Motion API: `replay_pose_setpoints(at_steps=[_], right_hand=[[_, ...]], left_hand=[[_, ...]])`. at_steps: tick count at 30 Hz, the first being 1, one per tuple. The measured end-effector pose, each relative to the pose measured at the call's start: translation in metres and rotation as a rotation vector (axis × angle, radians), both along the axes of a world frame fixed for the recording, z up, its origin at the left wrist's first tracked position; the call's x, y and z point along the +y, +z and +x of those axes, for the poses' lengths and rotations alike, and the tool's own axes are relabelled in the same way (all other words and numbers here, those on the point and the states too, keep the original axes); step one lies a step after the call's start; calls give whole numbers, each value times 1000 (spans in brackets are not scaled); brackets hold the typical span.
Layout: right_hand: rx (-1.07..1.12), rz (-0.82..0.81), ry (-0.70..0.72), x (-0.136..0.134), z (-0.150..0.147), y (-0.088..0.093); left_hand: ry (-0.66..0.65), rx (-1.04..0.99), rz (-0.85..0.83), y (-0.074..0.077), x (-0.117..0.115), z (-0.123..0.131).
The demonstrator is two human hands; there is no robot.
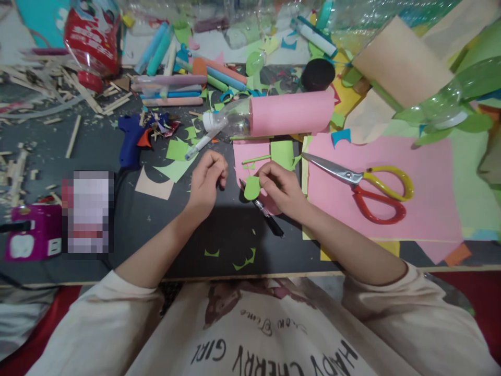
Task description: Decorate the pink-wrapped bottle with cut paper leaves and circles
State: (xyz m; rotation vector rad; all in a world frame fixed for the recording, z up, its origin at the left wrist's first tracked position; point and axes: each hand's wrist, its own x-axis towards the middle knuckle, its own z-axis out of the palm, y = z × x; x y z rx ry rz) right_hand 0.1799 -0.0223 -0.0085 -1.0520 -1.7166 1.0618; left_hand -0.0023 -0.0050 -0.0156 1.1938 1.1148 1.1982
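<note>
Green cutout (pixel 251 190), long axis toward table edge (pixel 235 277)

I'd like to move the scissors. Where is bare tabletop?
Bare tabletop lies between the blurred-out item and left forearm, in front of the pale paper cutout; a smaller patch, between that forearm and the black pen, behind the green scraps. The back is crowded with markers; pink paper covers much of the right.
</note>
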Motion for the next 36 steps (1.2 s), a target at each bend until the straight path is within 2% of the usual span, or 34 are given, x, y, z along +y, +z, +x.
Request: replay_pose_setpoints(at_steps=[7,13,18,20,26,31,36], right_hand=[[10,-29,-9,0,1,0],[-8,-10,7,0,0,0],[-57,6,26,0,0,1],[-65,13,41,0,-1,2],[-72,36,58,1,-1,2],[-73,32,55,2,0,2],[-80,23,52,2,0,1]], left_hand=[[-27,65,-1,5,-6,-2],[-10,204,92,10,-5,-1],[-239,409,144,15,-6,2],[-287,464,173,15,-7,2],[-273,481,253,17,-6,3],[-211,466,216,16,-7,3],[-218,467,199,16,-8,3]])
